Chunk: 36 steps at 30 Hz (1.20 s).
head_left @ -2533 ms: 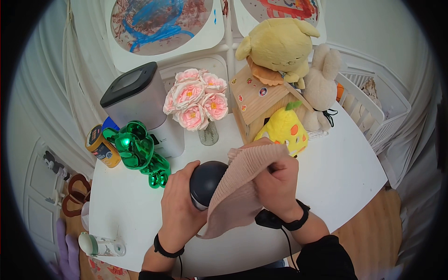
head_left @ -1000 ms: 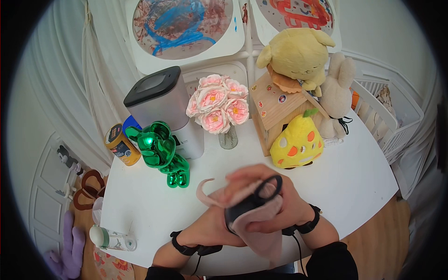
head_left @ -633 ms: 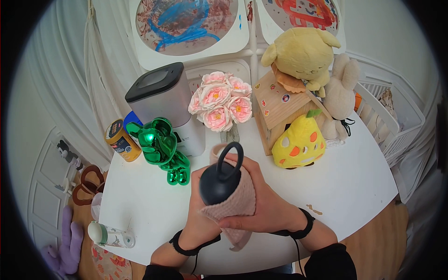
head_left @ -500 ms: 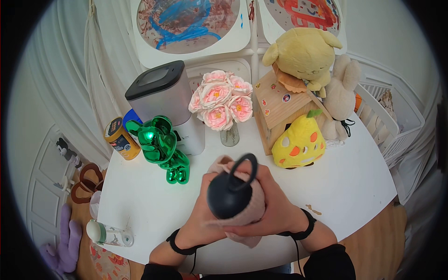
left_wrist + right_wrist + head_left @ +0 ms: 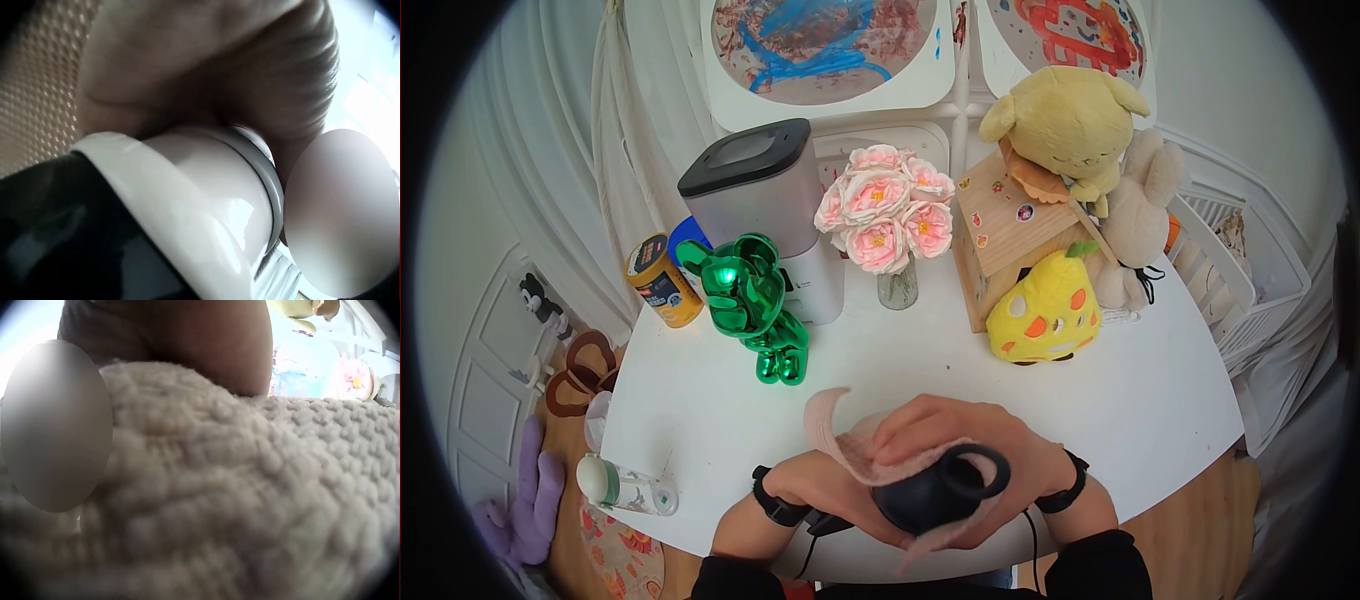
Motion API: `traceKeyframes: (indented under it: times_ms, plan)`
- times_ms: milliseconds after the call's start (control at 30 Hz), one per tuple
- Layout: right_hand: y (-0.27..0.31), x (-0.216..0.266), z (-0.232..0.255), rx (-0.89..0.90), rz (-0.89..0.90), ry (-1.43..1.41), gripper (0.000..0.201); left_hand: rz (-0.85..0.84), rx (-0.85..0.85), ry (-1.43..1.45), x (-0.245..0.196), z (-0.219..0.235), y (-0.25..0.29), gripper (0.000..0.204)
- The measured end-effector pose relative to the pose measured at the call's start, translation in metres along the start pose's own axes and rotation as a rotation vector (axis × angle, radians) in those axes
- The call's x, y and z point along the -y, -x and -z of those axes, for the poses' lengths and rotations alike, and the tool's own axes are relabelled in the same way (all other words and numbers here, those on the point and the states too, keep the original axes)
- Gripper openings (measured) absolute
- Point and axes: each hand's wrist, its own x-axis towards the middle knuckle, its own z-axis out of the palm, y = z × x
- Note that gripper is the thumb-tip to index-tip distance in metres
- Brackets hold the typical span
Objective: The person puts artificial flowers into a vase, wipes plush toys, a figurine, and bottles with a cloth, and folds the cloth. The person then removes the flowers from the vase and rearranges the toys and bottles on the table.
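Note:
Both hands are at a dark object with a domed end and a loop handle [image 5: 915,500], tilted low over the near side of the table. My left hand [image 5: 830,490] grips its body from the left. In the left wrist view that body shows glossy white with a grey ring [image 5: 269,200] and a black part [image 5: 75,231], the palm close against it. My right hand [image 5: 995,440] holds a pink textured cloth [image 5: 840,440] round the object, fingers bent over the top. One flap of cloth curls up at the left. Cloth fills most of the right wrist view.
On the white table [image 5: 1100,430] stand a shiny green bear figure [image 5: 745,300], a yellow can [image 5: 662,280], a black-lidded machine [image 5: 760,210] and pink flowers in a glass vase [image 5: 898,285]. A wooden house [image 5: 1020,230] with plush toys is at right, a clear bottle [image 5: 630,487] at front left.
The hands have turned the object so its loop end, upright half a second ago, now points to the lower right. The right hand has moved over the top with the cloth.

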Motion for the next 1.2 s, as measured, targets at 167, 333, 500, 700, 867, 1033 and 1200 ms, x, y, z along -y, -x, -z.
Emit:
traceKeyframes:
  times_ms: [167,333,500,700,867,1033,1200]
  plan:
    - [0.001,-0.006,0.002,-0.368,0.243,0.385,0.075,-0.143,-0.486,0.254,0.002,-0.018,-0.017,0.082]
    - [0.0,-0.017,0.0,-0.571,0.279,0.351,0.071,-0.259,-0.682,-0.291,0.013,-0.026,-0.034,0.098]
    - [0.004,-0.016,0.014,-0.302,0.186,0.069,0.064,-0.231,-0.453,-0.011,0.004,-0.015,-0.019,0.087]
    - [0.01,-0.001,0.016,-0.097,0.011,-0.341,0.055,-0.029,-0.093,0.299,0.003,-0.016,-0.008,0.079]
    - [0.012,0.006,0.017,-0.165,0.0,-0.278,0.038,0.084,-0.17,0.339,-0.009,-0.024,-0.013,0.068]
    - [0.019,0.006,0.026,-0.386,-0.003,0.172,0.025,-0.125,-0.496,-0.036,0.007,-0.03,-0.029,0.073]
    - [0.003,-0.002,0.018,-0.45,0.216,0.222,0.032,-0.203,-0.69,-0.196,0.015,-0.033,-0.031,0.077]
